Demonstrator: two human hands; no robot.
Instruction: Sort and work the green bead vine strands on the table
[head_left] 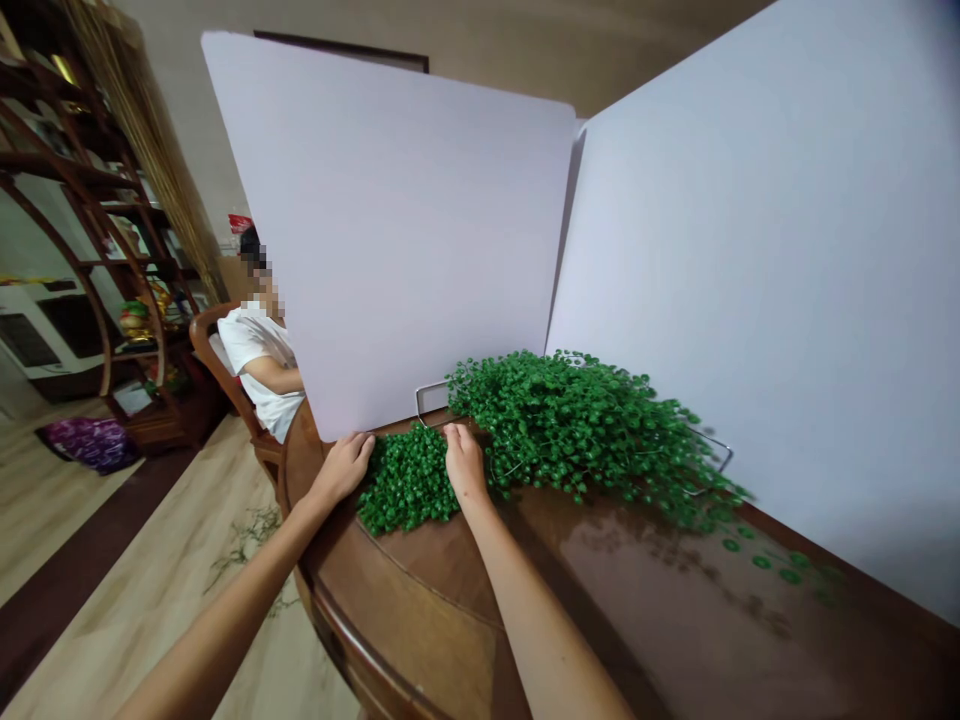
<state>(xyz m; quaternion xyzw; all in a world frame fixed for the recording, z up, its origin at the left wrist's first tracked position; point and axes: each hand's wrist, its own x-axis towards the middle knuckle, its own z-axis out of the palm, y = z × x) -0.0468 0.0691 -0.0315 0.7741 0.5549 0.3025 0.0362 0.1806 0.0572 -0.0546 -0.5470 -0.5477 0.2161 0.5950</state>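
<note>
A small heap of green plastic beads [407,482] lies near the far left edge of the round wooden table [465,590]. My left hand [344,464] rests at the heap's left side, fingers curled against it. My right hand [465,463] sits at its right side, fingers bent down into the greenery. A much larger pile of green beaded sprigs [585,425] spreads to the right of my right hand, against the white boards.
Two white boards [420,240] [772,270] stand on wire stands [429,398] at the back of the table. Loose green beads [772,565] lie at the right. A person in a white shirt [262,365] sits on a wooden chair behind the left board. Green scraps [244,540] litter the floor.
</note>
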